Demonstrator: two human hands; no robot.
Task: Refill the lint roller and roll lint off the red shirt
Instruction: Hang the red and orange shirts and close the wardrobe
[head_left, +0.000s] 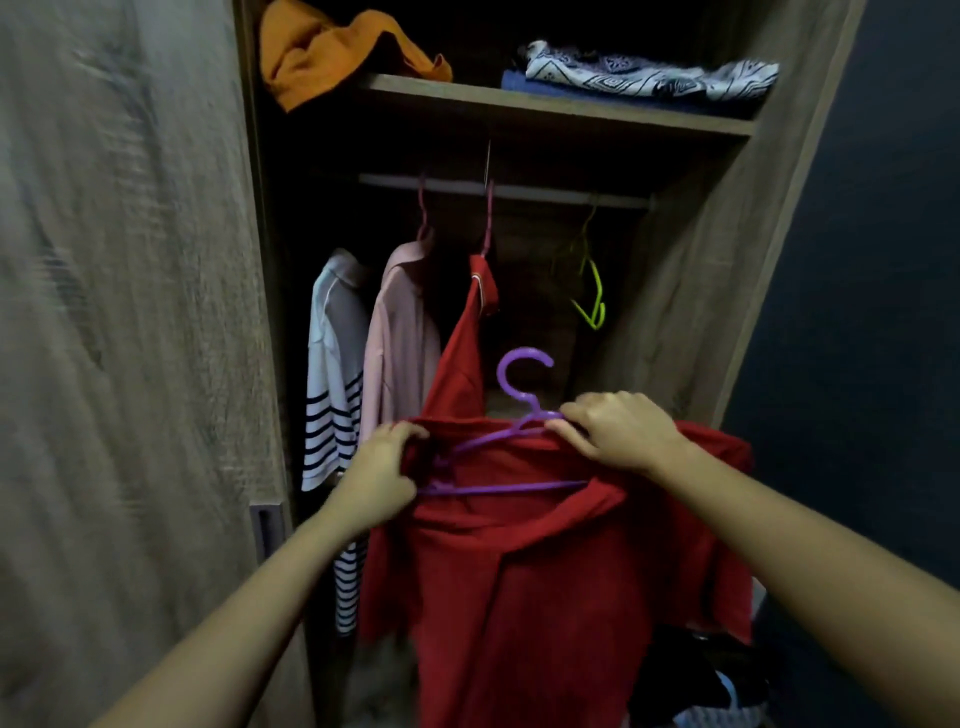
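From the head view, the shirt (545, 571) is held before the open wardrobe (691, 291), left hand (382, 475) pinching its shoulder, right hand (618, 434) closed on the hanger (498, 441); probably slipping it off, with no roller visible, door and shelf edges close.

Dim, murky light; wardrobe interior in shadow; edges blurred, warped.

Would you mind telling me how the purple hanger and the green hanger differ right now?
The purple hanger is off the rail, gripped by the right hand; the green hanger hangs from it. The purple one carries the red shirt, which the left hand pinches; the green one is bare. Both have hooks.
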